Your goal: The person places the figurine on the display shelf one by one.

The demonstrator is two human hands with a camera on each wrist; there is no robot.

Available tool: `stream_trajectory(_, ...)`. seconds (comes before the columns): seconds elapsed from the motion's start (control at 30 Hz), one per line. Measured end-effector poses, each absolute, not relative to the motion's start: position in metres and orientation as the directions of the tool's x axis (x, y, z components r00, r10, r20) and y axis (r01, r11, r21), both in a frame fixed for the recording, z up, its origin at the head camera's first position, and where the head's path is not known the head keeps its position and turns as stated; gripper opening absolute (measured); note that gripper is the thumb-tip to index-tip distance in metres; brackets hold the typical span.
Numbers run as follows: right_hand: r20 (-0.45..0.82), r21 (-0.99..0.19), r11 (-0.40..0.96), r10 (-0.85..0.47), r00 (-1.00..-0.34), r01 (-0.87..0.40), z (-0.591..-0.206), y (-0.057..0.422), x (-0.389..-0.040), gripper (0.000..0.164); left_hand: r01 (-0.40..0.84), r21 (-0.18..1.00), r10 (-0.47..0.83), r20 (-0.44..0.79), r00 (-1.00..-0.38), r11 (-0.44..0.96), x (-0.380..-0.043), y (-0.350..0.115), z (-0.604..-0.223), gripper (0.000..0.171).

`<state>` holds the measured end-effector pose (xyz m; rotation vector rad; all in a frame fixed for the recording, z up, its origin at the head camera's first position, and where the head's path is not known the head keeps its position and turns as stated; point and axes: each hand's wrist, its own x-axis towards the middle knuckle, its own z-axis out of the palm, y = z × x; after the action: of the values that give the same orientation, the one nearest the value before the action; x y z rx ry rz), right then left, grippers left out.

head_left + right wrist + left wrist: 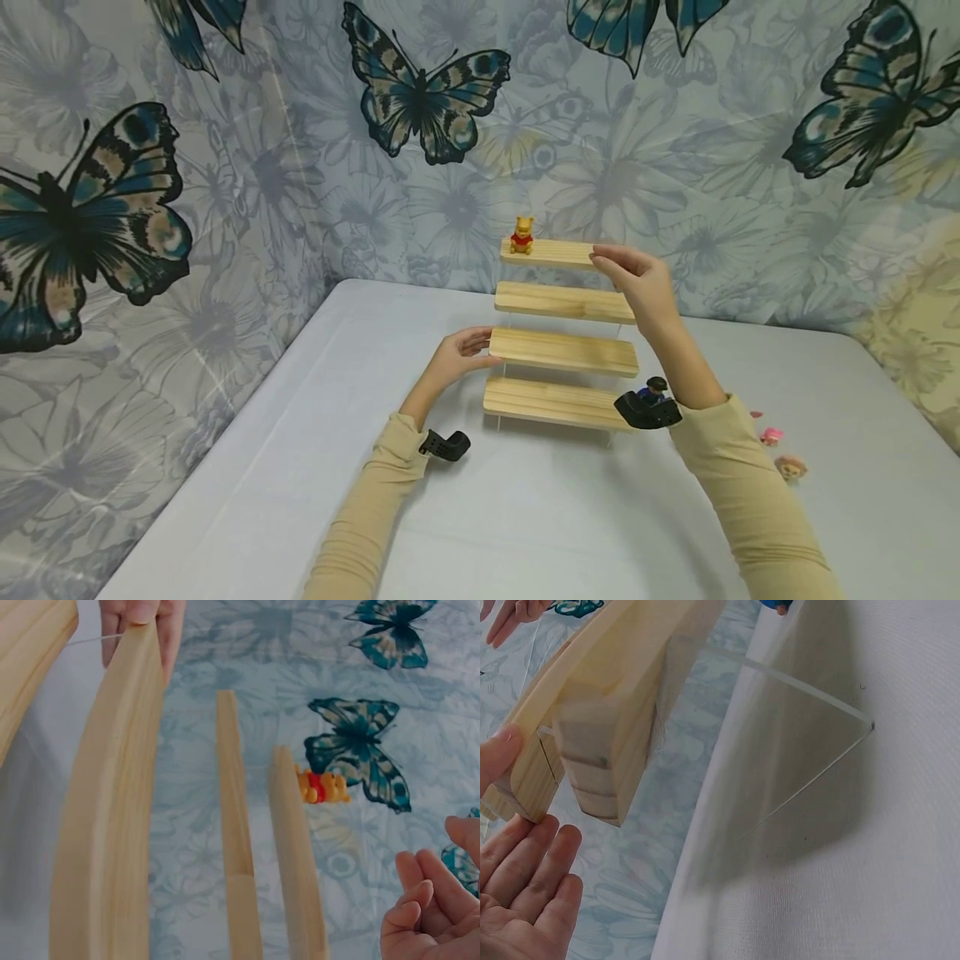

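Wooden stand (555,402): on the desk (480,533), toward its back edge; four pale, streaky-grained boards with rounded corners, stepped upward on clear supports (498,422).
Left hand (459,354): thumb and fingers grip the left end of the second board from the bottom (564,352), likely to steady the stand.
Right hand (645,283): fingers loosely bent, thumb apart, nothing visible between them; near the top board's (558,252) right end, seemingly raised to reach that tier.
Bear figurine (521,236): yellow, red top, upright near the top board's left end.
Pink figure (771,436): toward the desk's right edge, perhaps for easy reach.
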<state>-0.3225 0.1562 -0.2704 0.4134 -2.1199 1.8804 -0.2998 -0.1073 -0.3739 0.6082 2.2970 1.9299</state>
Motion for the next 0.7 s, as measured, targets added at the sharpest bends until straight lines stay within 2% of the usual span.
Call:
stream_trajectory(0.17, 0.421, -0.902, 0.089, -0.042, -0.906, -0.423, -0.276, 0.165, -0.317, 0.035, 0.241, 0.964, 0.343, 0.192, -0.919, 0.108, -0.302, -0.106, -0.378, 0.055)
stream_trajectory(0.4, 0.384, -0.92, 0.081, -0.027, -0.923, -0.384, -0.283, 0.184, -0.307, 0.032, 0.218, 0.971, 0.332, 0.173, -0.927, 0.102, -0.319, -0.106, -0.4, 0.06)
stream_trajectory(0.7, 0.396, -0.884, 0.249, -0.053, -0.917, -0.396, -0.284, 0.2, -0.298, 0.03, 0.22, 0.972, 0.302, 0.186, -0.935, 0.081, -0.321, -0.105, -0.402, 0.057)
